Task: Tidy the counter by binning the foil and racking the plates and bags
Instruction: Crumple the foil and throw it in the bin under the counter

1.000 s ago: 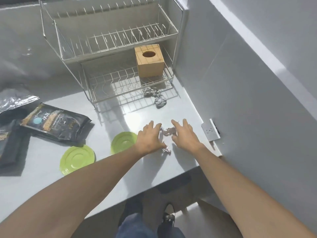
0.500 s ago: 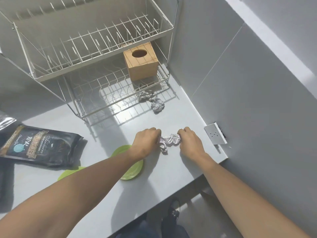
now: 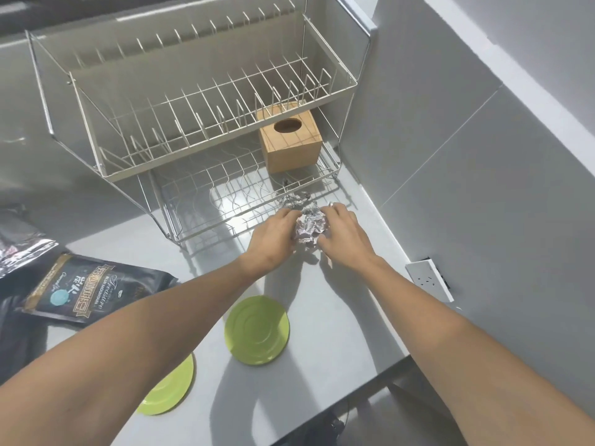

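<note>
A crumpled foil ball point(image 3: 309, 227) sits between my left hand point(image 3: 273, 239) and my right hand point(image 3: 343, 235), both cupped around it just in front of the wire dish rack point(image 3: 206, 123). More crumpled foil point(image 3: 293, 199) lies just behind, at the rack's lower front edge. A wooden box with a round hole point(image 3: 289, 141) stands on the rack's lower tier at the right. Two green plates lie on the counter, one point(image 3: 256, 329) near the middle and one point(image 3: 169, 389) partly under my left forearm. A black printed bag point(image 3: 93, 291) lies at the left.
A silver foil bag point(image 3: 19, 249) and another dark bag point(image 3: 13, 329) lie at the far left edge. A white wall socket point(image 3: 429, 280) sits on the right wall beside the counter point(image 3: 338, 317). The counter's front edge runs diagonally at bottom right.
Both hands closed on the foil scraps near the counter's front, then moved forward with them to the rack's front edge, next to the other foil. The foil between them now forms one larger ball.
</note>
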